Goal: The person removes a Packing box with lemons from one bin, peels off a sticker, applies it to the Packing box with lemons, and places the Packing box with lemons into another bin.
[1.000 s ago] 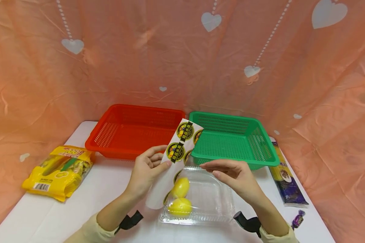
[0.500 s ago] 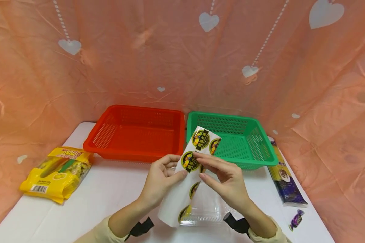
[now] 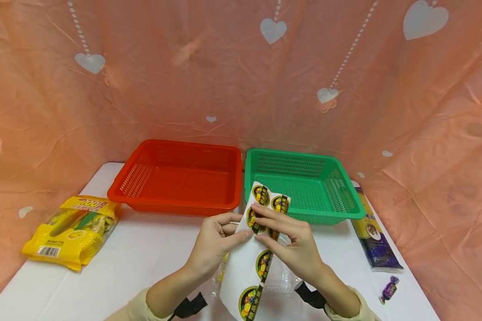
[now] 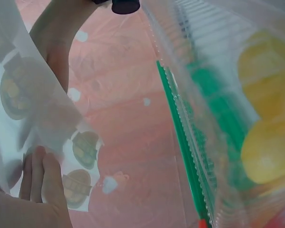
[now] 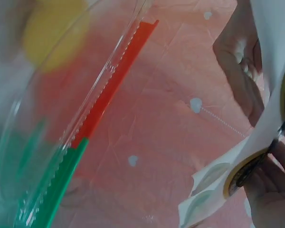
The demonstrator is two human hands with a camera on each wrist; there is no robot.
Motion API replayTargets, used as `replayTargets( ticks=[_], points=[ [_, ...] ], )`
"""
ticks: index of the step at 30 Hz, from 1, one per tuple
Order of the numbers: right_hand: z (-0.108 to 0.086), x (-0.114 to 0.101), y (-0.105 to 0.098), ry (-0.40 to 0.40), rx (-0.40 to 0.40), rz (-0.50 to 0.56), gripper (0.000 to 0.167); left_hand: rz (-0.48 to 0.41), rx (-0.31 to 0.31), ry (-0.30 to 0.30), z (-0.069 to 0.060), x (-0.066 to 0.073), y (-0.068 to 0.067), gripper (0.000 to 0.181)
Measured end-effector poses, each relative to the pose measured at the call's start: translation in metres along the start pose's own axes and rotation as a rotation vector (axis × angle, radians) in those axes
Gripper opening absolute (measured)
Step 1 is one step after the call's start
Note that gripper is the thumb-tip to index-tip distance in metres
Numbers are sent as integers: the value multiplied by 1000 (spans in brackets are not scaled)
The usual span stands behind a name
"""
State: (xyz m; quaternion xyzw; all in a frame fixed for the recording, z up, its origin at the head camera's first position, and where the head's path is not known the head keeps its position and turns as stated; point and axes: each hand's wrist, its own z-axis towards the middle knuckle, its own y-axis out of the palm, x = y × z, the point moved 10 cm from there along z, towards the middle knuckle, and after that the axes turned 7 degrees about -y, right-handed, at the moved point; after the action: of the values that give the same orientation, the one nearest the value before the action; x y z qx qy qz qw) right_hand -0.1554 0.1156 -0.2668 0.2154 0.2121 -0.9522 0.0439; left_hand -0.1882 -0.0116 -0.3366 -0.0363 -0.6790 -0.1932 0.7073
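In the head view a long white sheet of round fruit-label stickers (image 3: 241, 263) is held up above the table. My left hand (image 3: 214, 247) grips its left edge, thumb in front and fingers curled behind. My right hand (image 3: 291, 243) has its fingertips and thumb on the printed side, near the upper stickers, and the sheet bends there. Behind the sheet, mostly hidden, stands a clear plastic clamshell box (image 3: 279, 281). Two yellow lemons (image 4: 270, 154) show through its wall in the left wrist view. Whether a sticker has lifted off cannot be seen.
A red basket (image 3: 176, 206) and a green basket (image 3: 301, 217) stand side by side at the back. At the left lies a yellow candy bag (image 3: 72, 232). A purple-and-gold packet (image 3: 375, 236) and a wrapped purple candy (image 3: 388, 290) lie at the right on the white table (image 3: 152, 258).
The sheet has come right and down, over the box. My right hand has moved from beside the sheet onto its stickers, and the sheet's top has bent.
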Motion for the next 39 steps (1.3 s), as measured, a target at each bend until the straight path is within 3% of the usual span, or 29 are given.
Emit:
replayTargets(
  ticks=[7, 16, 22, 27, 31, 34, 39],
  points=[
    [0, -13, 2, -180, -47, -86, 32, -152, -24, -58, -1, -5, 0, 27],
    [-1, -14, -8, -227, 39, -66, 16, -128, -87, -24, -3, -1, 4, 37],
    [-4, -6, -16, -106, 111, 44, 12, -58, -94, -47, -5, -7, 0, 37],
    [-11, 11, -23, 125, 172, 170, 21, 8, -87, -76, -6, -10, -7, 36],
    [-19, 21, -32, 278, 257, 188, 17, 50, -60, -100, -8, -12, -17, 35],
    [-23, 22, -36, 296, 306, 175, 20, 81, -25, -128, -11, -13, -30, 35],
    [-26, 20, -39, 285, 325, 168, 26, 125, 48, -155, -17, -10, -65, 36]
  ],
)
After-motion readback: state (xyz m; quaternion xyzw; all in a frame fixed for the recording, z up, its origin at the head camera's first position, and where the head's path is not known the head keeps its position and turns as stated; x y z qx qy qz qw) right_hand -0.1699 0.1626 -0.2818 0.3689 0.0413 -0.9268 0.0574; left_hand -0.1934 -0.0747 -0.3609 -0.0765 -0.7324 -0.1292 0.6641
